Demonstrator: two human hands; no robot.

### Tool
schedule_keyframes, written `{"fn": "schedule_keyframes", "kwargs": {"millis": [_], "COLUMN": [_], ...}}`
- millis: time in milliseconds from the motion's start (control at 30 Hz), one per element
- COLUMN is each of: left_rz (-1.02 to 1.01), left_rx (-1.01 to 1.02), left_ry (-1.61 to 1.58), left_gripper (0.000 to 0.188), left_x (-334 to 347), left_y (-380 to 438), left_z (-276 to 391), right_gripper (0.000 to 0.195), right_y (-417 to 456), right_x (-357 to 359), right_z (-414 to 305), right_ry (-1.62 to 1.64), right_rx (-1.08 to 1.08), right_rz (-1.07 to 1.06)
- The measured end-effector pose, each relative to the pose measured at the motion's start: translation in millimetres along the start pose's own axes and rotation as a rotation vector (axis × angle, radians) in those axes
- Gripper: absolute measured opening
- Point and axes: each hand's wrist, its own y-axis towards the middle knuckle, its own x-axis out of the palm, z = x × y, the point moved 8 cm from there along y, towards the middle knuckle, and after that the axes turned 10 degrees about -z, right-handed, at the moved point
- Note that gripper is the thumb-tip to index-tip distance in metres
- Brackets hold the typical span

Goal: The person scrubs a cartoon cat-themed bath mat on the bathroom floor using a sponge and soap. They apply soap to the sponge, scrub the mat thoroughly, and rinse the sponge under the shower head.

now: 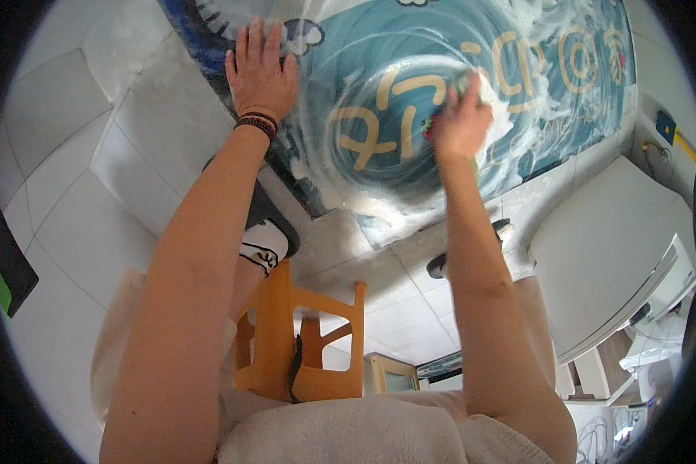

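Observation:
A blue-green floor mat [377,35] with tan printed lettering lies on the tiles, smeared with white suds [493,122] in circular streaks. My left hand [261,72] presses flat on the mat's left side, fingers slightly apart, beside a printed white shape. Dark beaded bracelets [257,124] circle that wrist. Over the middle of the lettering, my right hand [463,124] is blurred by motion and curled around a small scrubbing tool [463,80]. The hand mostly hides this tool, so its exact kind is unclear. Suds lie thickest just right of it.
An orange plastic stool [327,383] stands beneath me. My foot in a dark slipper [293,232] is close to the mat's near left corner. A large white cabinet or appliance [609,255] stands at the right. Pale floor tiles [145,127] surround the mat.

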Motion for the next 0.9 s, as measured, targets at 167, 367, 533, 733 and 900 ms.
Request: {"fn": "schedule_keyframes", "kwargs": {"millis": [167,367,533,733,900], "left_rz": [-0.038,-0.414,-0.251,-0.131,-0.087], "left_rx": [0.037,0.084,0.131,0.179,0.218], "left_ry": [0.015,0.161,0.128,0.104,0.104], "left_gripper": [0.055,0.056,0.058,0.059,0.059], "left_x": [1,-13,-11,0,1], "left_y": [0,15,13,6,-1], "left_z": [1,27,25,9,8], "right_gripper": [0.064,0.051,0.044,0.047,0.047], "right_y": [-60,-53,10,-134,-20], "right_x": [89,21,14,62,0], "right_z": [-55,56,-34,-27,31], "right_ry": [0.078,0.058,0.035,-0.083,0.081], "right_rx": [-0.241,-0.31,-0.122,-0.571,-0.019], "right_rz": [-0.394,-0.113,-0.034,-0.534,0.008]}}
